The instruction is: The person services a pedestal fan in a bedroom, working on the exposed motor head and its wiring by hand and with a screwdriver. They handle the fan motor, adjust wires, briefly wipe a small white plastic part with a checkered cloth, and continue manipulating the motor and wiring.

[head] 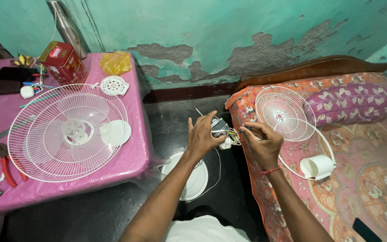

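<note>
At the upper left of the frame a red tin [62, 62] stands tilted on the pink table [131, 154]; its lid is on and its contents cannot be seen. Just to its right lies a yellow plastic bag [115, 62], bunched up, with whatever is inside hidden. At lower right, on the patterned bed cover [372, 179], a small white cup-shaped housing [317, 166] lies on its side with its open mouth facing left; it looks hollow.

Both forearms rise from the bottom centre of the frame toward the middle. The left hand [201, 136] is raised with its back to the camera, fingers spread and curled over the fan motor [220, 127], gripping it from the left. The right hand [260, 142] is bent at the wrist, a red thread around it, with thumb and fingertips pinched narrow on the thin wires [233, 133] that come off the motor's right side.

The motor sits in the middle of the frame, held above the dark floor between table and bed, over a round white base [193, 179]. A thin shaft sticks out of it toward the upper left, so its long axis runs from upper left to lower right; the wires trail rightward.

A large white wire fan guard [68, 132] lies flat on the table, with red-handled pliers [6, 165] at its lower left. A smaller guard [285, 113] leans on the bed beside a purple bolster [350, 103].
</note>
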